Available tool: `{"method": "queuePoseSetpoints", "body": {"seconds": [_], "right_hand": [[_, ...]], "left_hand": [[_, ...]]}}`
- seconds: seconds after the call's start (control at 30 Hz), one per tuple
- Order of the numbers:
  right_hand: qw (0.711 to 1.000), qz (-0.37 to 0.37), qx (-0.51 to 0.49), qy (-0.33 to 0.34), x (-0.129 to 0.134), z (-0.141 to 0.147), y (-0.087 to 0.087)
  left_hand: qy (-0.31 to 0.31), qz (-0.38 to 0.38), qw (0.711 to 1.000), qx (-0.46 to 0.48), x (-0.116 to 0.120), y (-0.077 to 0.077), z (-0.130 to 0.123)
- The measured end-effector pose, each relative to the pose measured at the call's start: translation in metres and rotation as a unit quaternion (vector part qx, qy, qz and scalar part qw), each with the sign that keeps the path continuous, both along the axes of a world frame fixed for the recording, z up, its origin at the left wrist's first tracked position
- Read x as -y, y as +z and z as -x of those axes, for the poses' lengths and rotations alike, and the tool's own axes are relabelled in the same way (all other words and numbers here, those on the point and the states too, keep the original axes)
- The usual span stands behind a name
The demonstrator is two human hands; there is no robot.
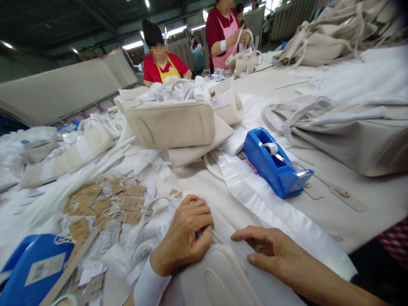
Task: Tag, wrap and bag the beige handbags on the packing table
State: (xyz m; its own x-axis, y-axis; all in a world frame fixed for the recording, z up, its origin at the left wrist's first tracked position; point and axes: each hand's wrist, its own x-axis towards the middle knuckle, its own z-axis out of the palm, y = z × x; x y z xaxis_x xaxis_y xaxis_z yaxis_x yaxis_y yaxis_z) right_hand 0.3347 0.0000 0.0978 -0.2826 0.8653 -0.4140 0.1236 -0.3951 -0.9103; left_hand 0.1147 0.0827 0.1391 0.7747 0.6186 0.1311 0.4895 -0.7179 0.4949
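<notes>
A beige handbag [223, 276] with a stitched oval patch lies at the bottom centre, its lower part cut off by the frame. My left hand [188, 233] is closed on its far edge, fingers curled over; a small dark spot shows inside the grip, too hidden to name. Just right of the bag, my right hand [264, 246] is held with thumb and fingers apart and nothing between them. Thin white wrapping [274, 293] lies beneath the right hand. Brown paper tags [130, 204] with white strings are heaped beyond my left hand.
A blue tape dispenser [270, 165] stands right of centre, another blue dispenser [38, 267] at lower left. More beige bags [172, 123] are stacked ahead, and a large grey-beige bag [357, 136] lies at right. Two co-workers [165, 68] [223, 38] are across the table.
</notes>
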Motion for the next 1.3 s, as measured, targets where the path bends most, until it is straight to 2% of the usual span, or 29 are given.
{"method": "queuePoseSetpoints", "body": {"seconds": [0.1,0.3,0.43,0.57,0.67,0.77,0.87,0.97,1.07,1.17,1.3], "right_hand": [[0.999,0.012,-0.053,-0.008,0.001,0.007,-0.007],[0.998,0.024,-0.048,0.038,-0.011,0.019,-0.006],[0.999,-0.001,-0.033,0.032,-0.024,0.035,-0.015],[0.995,-0.060,-0.067,0.030,-0.029,0.043,-0.017],[0.988,-0.143,-0.042,0.040,-0.014,0.027,-0.010],[0.966,-0.244,0.067,0.056,0.020,-0.004,-0.004],[0.937,-0.299,0.158,0.084,0.056,-0.032,-0.008],[0.913,-0.360,0.181,0.071,0.077,-0.036,-0.022],[0.891,-0.421,0.169,0.013,0.078,-0.022,-0.033],[0.898,-0.414,0.151,-0.006,0.066,-0.005,-0.028],[0.938,-0.301,0.163,-0.056,0.051,0.013,-0.010]], "left_hand": [[0.000,0.003,1.000,-0.004,0.000,0.000,0.000],[0.002,0.003,1.000,-0.003,-0.001,0.000,-0.001],[0.012,-0.008,1.000,0.002,-0.001,0.001,-0.003],[0.004,-0.013,1.000,-0.002,-0.001,0.000,-0.005],[-0.020,-0.012,0.999,-0.048,-0.001,-0.003,-0.006],[-0.022,-0.021,0.997,-0.069,-0.001,-0.004,-0.007],[-0.030,-0.027,0.996,-0.074,-0.001,-0.002,-0.007],[-0.042,-0.033,0.995,-0.082,0.000,0.002,-0.007],[-0.057,-0.038,0.994,-0.083,0.002,0.004,-0.007],[-0.074,-0.047,0.993,-0.081,0.003,0.004,-0.005],[-0.076,-0.069,0.990,-0.094,0.006,0.005,-0.006]]}}
